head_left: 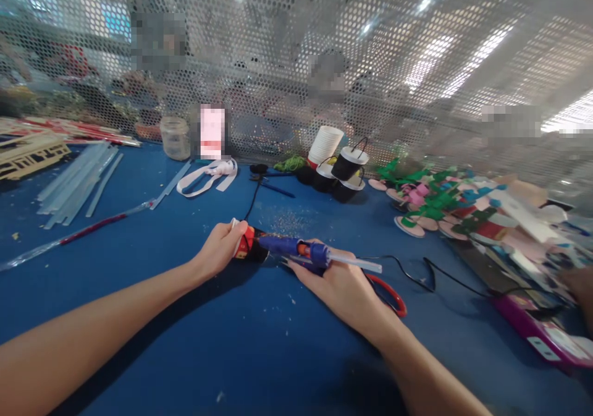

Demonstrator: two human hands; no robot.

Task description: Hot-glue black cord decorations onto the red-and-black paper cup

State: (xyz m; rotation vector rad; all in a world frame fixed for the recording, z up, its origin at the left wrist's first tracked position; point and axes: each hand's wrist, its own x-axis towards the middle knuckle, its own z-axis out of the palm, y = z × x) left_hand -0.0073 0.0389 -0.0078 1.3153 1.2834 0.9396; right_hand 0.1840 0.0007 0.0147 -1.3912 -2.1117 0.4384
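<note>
My left hand is closed around a small paper cup with a red side and a black covering; the cup lies tilted on its side. A thin black cord runs from its rim away across the table. My right hand grips a blue hot glue gun, its nozzle end at the cup's black part. A clear glue stick sticks out of the gun's back. Whether the nozzle touches the cup I cannot tell. Beside my right hand lies a red handle loop, probably of scissors, partly hidden.
Glue sticks, white ribbon, a jar and a lit phone lie left. Black-wrapped cups and a white cup stack stand ahead. Craft flowers and a purple power strip with cable are right. Perforated metal rises behind.
</note>
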